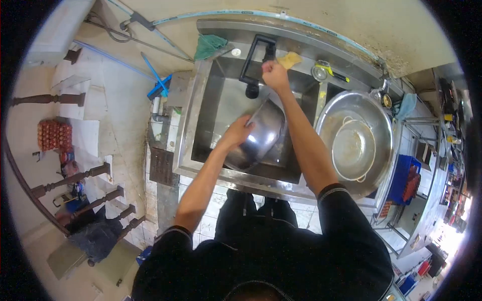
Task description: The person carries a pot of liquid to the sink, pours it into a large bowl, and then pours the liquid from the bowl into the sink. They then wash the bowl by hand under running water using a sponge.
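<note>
A steel bowl (266, 131) is tilted on its side in the sink basin (211, 108). My left hand (238, 132) grips its rim, the thumb along the edge and the other fingers hidden by the metal. Up at the back of the sink, my right hand (275, 75) is closed at the base of a black faucet (249, 62), covering the part it grips. The spout (252, 91) hangs over the basin just above the bowl. No stream of water shows under it.
Right of the basin sits a large steel basin (384, 145) with a colander-like bowl (354, 150) inside. A green cloth (210, 46), a yellow cloth (289, 60) and a yellow-green handled scrubber (331, 71) lie along the back ledge. Egg trays (54, 135) stand far left.
</note>
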Demonstrator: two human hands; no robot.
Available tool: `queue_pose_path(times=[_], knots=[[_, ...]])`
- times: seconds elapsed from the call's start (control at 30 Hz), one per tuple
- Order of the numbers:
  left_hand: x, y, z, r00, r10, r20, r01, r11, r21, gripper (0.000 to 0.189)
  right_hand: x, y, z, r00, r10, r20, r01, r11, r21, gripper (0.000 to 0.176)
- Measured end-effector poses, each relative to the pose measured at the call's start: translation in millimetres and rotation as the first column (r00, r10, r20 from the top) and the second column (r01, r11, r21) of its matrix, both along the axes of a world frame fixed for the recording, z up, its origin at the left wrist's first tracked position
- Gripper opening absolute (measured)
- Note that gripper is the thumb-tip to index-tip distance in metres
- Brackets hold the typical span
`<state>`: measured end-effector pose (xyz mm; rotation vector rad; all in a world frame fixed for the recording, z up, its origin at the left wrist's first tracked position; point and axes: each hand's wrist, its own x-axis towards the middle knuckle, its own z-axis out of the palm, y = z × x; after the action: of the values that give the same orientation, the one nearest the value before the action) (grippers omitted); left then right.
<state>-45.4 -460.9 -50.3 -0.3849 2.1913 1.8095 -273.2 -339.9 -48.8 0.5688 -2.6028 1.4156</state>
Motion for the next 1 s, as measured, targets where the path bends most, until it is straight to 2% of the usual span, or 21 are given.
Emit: queue_pose_path(times=[0.03, 0.07, 0.1, 0.17, 0.27, 0.3, 0.37, 0.43, 0.57, 0.67, 0.77, 0.87, 0.9, 0.93, 1.0], knots=[[-3, -2, 3, 0.999, -0.015, 0.032, 0.014, 1.0, 0.004, 0.035, -1, -3, -9, 0.957, 0.044, 0.288, -0.039, 0.999, -0.024, 0.034], [-3, 1, 7, 0.997, -0.031, 0.069, 0.03, 0.999, 0.016, 0.036, 2, -6, -17, 0.828, 0.089, 0.554, -0.072, 0.996, -0.051, 0.038], [-2, 3, 7, 0.994, -0.043, 0.102, 0.04, 0.999, 0.036, 0.037, 14, -7, -21, 0.802, 0.187, 0.567, -0.141, 0.982, -0.125, 0.039], [-4, -1, 8, 0.992, -0.097, 0.077, 0.105, 0.987, -0.122, 0.039, 36, -10, -30, 0.734, 0.38, 0.564, -0.271, 0.924, -0.27, 0.043], [-5, 0, 13, 0.991, -0.11, 0.076, 0.127, 0.953, -0.274, 0.039, 39, -13, -52, 0.914, 0.203, 0.353, -0.169, 0.978, -0.124, 0.041], [0, 0, 14, 0.99, -0.107, 0.089, 0.129, 0.942, -0.311, 0.039, 45, -11, -44, 0.9, 0.202, 0.386, -0.173, 0.979, -0.111, 0.04], [8, -5, -22, 0.997, -0.07, 0.025, 0.074, 0.949, -0.305, 0.038, 44, 2, -25, 0.876, 0.194, 0.442, -0.176, 0.981, -0.081, 0.038], [6, -9, -34, 0.998, -0.056, -0.004, 0.052, 0.952, -0.301, 0.037, 42, 16, -46, 0.892, 0.133, 0.432, -0.102, 0.99, -0.094, 0.036], [2, -7, -8, 0.996, -0.051, 0.075, 0.071, 0.952, -0.298, 0.039, 41, 26, -87, 0.928, 0.08, 0.363, -0.044, 0.993, -0.108, 0.032], [-2, -10, 5, 0.995, -0.053, 0.085, 0.073, 0.965, -0.252, 0.04, 51, 15, -67, 0.908, 0.076, 0.411, -0.01, 0.987, -0.16, 0.031], [1, -12, -4, 0.996, -0.021, 0.087, 0.041, 0.97, -0.239, 0.043, 54, 8, -61, 0.927, 0.027, 0.375, 0.007, 0.996, -0.089, 0.033], [0, -14, -11, 0.994, -0.001, 0.108, 0.025, 0.976, -0.215, 0.044, 53, 11, -52, 0.873, 0.169, 0.458, -0.052, 0.965, -0.258, 0.04], [2, -15, -11, 0.993, -0.002, 0.12, 0.026, 0.98, -0.199, 0.044, 50, 17, -47, 0.86, 0.224, 0.458, 0.04, 0.866, -0.499, 0.042], [4, -16, -14, 0.994, -0.003, 0.114, 0.025, 0.979, -0.2, 0.044, 44, 26, -41, 0.853, 0.28, 0.441, 0.133, 0.701, -0.701, 0.045], [3, -17, -21, 0.995, 0.008, 0.096, 0.012, 0.979, -0.204, 0.043, 24, 35, -24, 0.908, 0.19, 0.373, 0.18, 0.626, -0.759, 0.045]])
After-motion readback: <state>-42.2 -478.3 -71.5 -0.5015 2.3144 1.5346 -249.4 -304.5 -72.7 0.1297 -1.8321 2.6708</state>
